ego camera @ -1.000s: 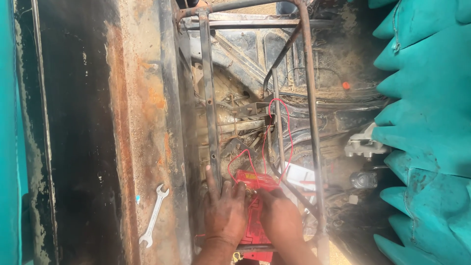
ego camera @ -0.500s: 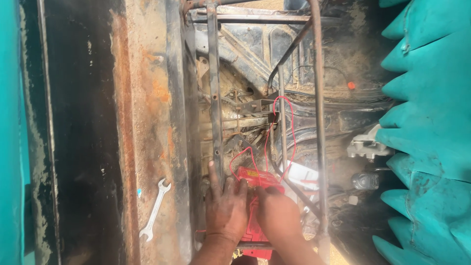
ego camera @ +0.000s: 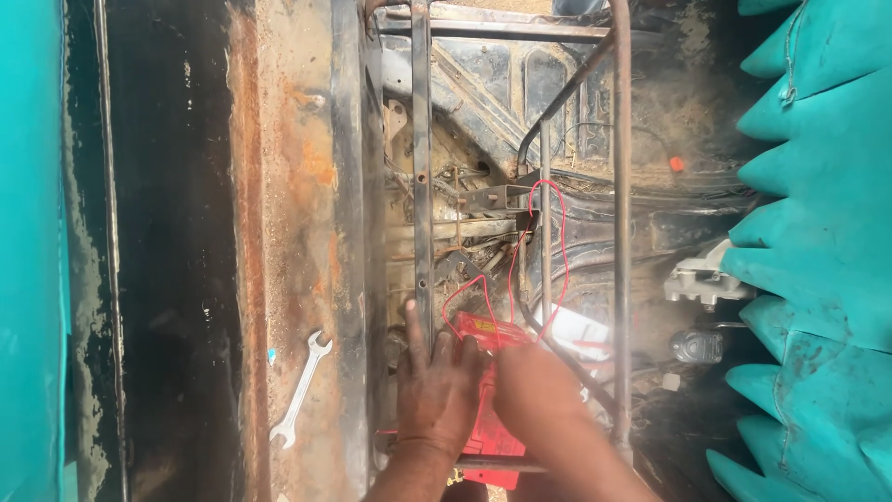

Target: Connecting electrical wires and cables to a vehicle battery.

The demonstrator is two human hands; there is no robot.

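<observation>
My left hand (ego camera: 433, 386) lies flat with spread fingers on a red box-shaped part (ego camera: 485, 420) down inside a rusty metal frame (ego camera: 423, 186). Its index finger reaches along the frame's flat bar. My right hand (ego camera: 539, 390) rests on the right side of the same red part, its fingers closed over the part's top edge. Thin red wires (ego camera: 557, 246) loop upward from the part toward a bracket (ego camera: 497, 197). Whether either hand truly grips the part is unclear.
A silver open-ended wrench (ego camera: 299, 390) lies on the rusty sill (ego camera: 288, 232) left of the frame. Teal ribbed seat covering (ego camera: 818, 251) fills the right side. A grey metal fitting (ego camera: 699, 279) and a small cap-like piece (ego camera: 697, 346) sit lower right. Teal body panel (ego camera: 32, 251) borders the left.
The view has shifted slightly rightward and down. Both hands stay on the red part with only small finger movement.
</observation>
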